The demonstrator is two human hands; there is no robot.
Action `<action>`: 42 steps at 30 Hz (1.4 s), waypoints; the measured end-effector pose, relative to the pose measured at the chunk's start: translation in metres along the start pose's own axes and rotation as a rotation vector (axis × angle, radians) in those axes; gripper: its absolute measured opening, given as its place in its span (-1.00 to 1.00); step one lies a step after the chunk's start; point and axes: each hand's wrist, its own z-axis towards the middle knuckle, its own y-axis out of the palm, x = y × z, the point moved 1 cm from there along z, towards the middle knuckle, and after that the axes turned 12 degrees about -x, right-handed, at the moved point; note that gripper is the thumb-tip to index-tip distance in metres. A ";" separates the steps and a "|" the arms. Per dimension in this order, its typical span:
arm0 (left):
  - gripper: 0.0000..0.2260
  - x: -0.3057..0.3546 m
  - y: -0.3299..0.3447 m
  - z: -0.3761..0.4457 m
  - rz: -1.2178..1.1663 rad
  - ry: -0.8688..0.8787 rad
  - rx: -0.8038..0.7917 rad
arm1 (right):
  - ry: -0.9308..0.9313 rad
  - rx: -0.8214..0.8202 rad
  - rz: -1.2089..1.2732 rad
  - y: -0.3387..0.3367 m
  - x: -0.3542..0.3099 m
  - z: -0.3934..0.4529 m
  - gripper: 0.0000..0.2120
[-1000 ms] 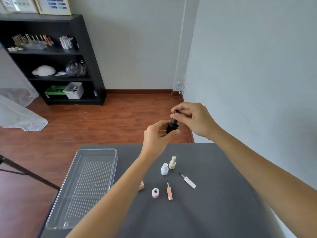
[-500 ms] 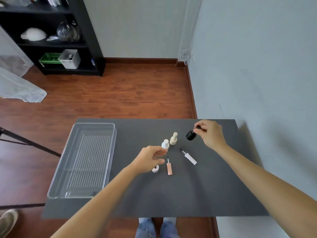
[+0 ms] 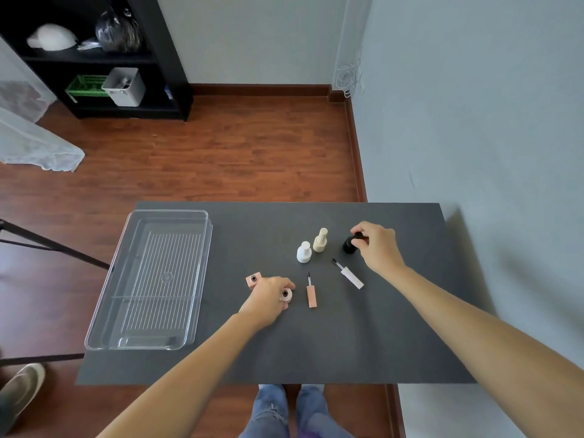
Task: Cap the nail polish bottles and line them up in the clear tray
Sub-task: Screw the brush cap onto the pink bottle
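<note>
My right hand (image 3: 377,248) grips the cap of a black nail polish bottle (image 3: 348,245) standing on the dark table (image 3: 316,343) at the right. My left hand (image 3: 268,298) curls round a round pale pink open bottle (image 3: 286,294). Just left of it stands a square pink open bottle (image 3: 253,278). A pink brush cap (image 3: 311,294) and a white brush cap (image 3: 349,275) lie loose between my hands. A capped white bottle (image 3: 304,251) and a capped cream bottle (image 3: 320,240) stand behind them. The clear tray (image 3: 202,279) sits on the table's left side with no bottle in it.
A wall runs close along the table's right edge. Beyond the far edge lies wooden floor with a black shelf unit (image 3: 94,58) at the back left. A black stand leg (image 3: 53,245) crosses left of the tray. My feet (image 3: 294,412) show below the near edge.
Both hands held the black bottle up in the air. My right hand then carried it down onto the table at the right, while my left hand dropped onto the pale pink bottle.
</note>
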 end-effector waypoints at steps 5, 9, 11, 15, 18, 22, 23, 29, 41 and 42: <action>-0.67 -0.001 0.004 0.002 -0.029 0.013 0.059 | -0.006 -0.004 0.026 0.004 0.001 0.001 -0.75; -0.73 0.000 0.006 0.003 -0.061 0.039 0.143 | 0.085 0.118 0.177 0.019 0.007 -0.014 -0.57; -0.76 0.002 0.005 0.002 -0.080 0.056 0.184 | 0.127 0.151 0.186 0.032 0.016 -0.025 -0.60; -0.82 0.009 0.000 -0.003 -0.139 0.088 0.219 | 0.141 0.004 0.041 0.048 0.032 -0.040 -0.63; -0.83 0.014 -0.005 -0.008 -0.171 0.097 0.255 | 0.163 -0.071 -0.094 0.051 0.034 -0.040 -0.74; -0.80 0.023 -0.014 -0.016 -0.234 0.125 0.278 | 0.150 -0.115 -0.155 0.046 0.029 -0.040 -0.92; -0.80 0.026 -0.018 -0.018 -0.257 0.147 0.286 | 0.148 -0.127 -0.144 0.043 0.028 -0.041 -0.92; -0.73 0.040 -0.050 -0.029 -0.381 0.247 0.332 | -0.016 -0.089 0.103 0.004 -0.002 -0.057 -0.85; -0.83 0.115 -0.164 -0.071 -0.642 0.498 0.580 | -0.491 0.220 0.497 -0.156 -0.150 -0.070 -0.96; -0.84 0.121 -0.170 -0.076 -0.665 0.520 0.589 | -0.533 0.220 0.541 -0.165 -0.161 -0.072 -0.96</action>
